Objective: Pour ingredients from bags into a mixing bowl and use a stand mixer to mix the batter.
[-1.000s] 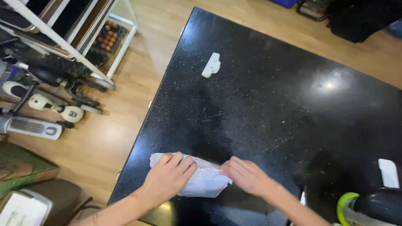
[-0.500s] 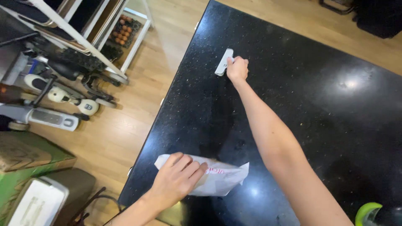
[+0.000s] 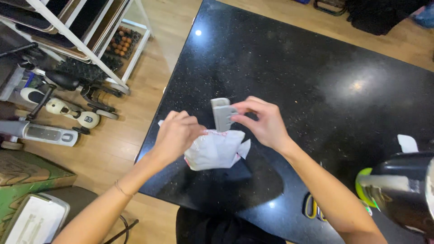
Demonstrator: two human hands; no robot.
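My left hand (image 3: 177,133) grips the top of a white plastic bag (image 3: 216,150) and holds it a little above the black speckled countertop (image 3: 289,72). My right hand (image 3: 262,122) pinches a small grey clip (image 3: 222,114) by its side, upright, just above the bag's upper edge. The clip's lower end sits close to the bag where my left fingers pinch it. Both hands are near the counter's left front corner.
A dark appliance with a green rim (image 3: 398,190) stands at the right front. Yellow-handled scissors (image 3: 312,207) lie near the front edge. Left of the counter on the wooden floor are a white rack (image 3: 81,40), an egg tray (image 3: 121,45) and small scooters (image 3: 68,108).
My right hand reached to the far side of the counter, picked up the grey clip and brought it back to the bag. My left hand has gathered and lifted the bag's top.
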